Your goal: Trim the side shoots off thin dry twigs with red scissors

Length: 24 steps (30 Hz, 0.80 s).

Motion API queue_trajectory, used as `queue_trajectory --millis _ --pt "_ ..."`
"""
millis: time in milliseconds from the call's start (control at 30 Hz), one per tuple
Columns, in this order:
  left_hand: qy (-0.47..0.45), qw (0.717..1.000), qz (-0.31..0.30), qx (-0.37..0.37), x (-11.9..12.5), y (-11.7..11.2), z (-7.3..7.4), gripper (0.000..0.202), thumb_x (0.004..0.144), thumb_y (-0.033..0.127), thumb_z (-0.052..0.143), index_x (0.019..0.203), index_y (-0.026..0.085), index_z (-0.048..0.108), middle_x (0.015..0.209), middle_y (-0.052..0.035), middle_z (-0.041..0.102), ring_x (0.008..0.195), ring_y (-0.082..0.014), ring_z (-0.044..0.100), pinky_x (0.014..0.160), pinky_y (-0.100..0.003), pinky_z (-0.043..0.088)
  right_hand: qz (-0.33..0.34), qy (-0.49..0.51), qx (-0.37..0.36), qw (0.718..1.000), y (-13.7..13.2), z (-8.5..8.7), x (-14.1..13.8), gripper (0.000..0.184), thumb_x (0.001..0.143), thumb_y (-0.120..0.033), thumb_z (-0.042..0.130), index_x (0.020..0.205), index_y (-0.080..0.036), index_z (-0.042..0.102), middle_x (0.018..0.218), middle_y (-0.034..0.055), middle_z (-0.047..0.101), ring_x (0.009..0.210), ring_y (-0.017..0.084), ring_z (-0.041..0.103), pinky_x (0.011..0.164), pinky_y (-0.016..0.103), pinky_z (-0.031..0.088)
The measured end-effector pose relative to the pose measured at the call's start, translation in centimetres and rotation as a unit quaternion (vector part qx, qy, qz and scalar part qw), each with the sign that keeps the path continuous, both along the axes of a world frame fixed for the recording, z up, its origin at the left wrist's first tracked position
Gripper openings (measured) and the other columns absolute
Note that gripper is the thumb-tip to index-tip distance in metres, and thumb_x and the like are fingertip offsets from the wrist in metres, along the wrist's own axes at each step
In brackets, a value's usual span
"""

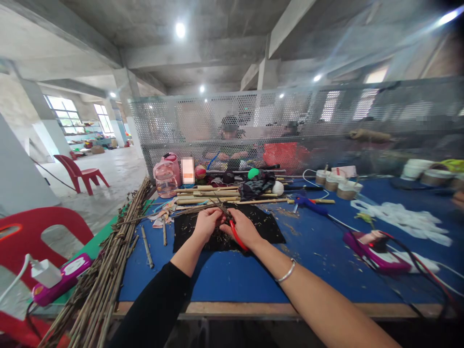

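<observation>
My right hand is closed around red-handled scissors, their blades pointing up and away over the black cloth. Just beside it, my left hand pinches a thin dry twig, which stretches off to the left. The two hands nearly touch, and the scissor blades cross close to the left fingertips. Small clippings lie scattered on the cloth. Behind the hands, several pale sticks lie across the blue table. Two short cut pieces, one of them a grey stick, rest left of the cloth.
A long bundle of twigs runs down the left edge. A blue glue gun, a purple power strip and cables lie at right. Pink jug, balls and tubs line the back before a perforated metal screen, with people behind.
</observation>
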<state>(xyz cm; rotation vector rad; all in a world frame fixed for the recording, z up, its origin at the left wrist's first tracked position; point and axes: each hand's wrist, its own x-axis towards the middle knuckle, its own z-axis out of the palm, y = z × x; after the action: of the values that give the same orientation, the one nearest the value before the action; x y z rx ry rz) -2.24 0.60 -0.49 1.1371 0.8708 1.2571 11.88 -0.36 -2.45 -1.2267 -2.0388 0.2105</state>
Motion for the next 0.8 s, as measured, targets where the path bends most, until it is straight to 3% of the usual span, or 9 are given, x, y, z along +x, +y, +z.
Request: queue_trajectory --millis 200,467,800 --pt "0.01 1.0 0.028 0.011 0.0 -0.19 0.31 0.024 0.06 0.035 0.066 0.059 0.011 0.061 0.054 0.0 0.056 0.049 -0.0076 0.048 0.051 -0.02 0.038 -0.004 -0.014 -0.022 1.0 -0.08 0.4 0.15 0.035 0.075 -0.042 0.059 0.102 -0.021 0.055 0.091 0.0054 0.063 0.083 0.018 0.059 0.073 0.027 0.042" --pt "0.075 0.994 0.068 0.027 -0.21 0.18 -0.2 0.023 0.063 0.034 0.062 0.055 0.013 0.057 0.051 0.0008 0.054 0.048 -0.0086 0.048 0.048 -0.02 0.037 -0.041 -0.038 -0.044 0.997 -0.46 0.77 0.36 0.036 0.076 -0.048 0.057 0.103 -0.024 0.057 0.091 0.0055 0.067 0.084 0.019 0.062 0.07 0.025 0.043" --pt "-0.002 1.0 0.02 -0.014 -0.26 0.78 -0.66 0.029 0.057 0.04 0.069 0.061 0.013 0.058 0.058 0.0007 0.056 0.051 -0.0075 0.049 0.053 -0.021 0.042 -0.052 -0.028 -0.069 0.996 -0.2 0.52 0.58 0.037 0.075 -0.055 0.053 0.097 -0.026 0.06 0.079 0.0037 0.068 0.072 0.018 0.064 0.062 0.023 0.042"
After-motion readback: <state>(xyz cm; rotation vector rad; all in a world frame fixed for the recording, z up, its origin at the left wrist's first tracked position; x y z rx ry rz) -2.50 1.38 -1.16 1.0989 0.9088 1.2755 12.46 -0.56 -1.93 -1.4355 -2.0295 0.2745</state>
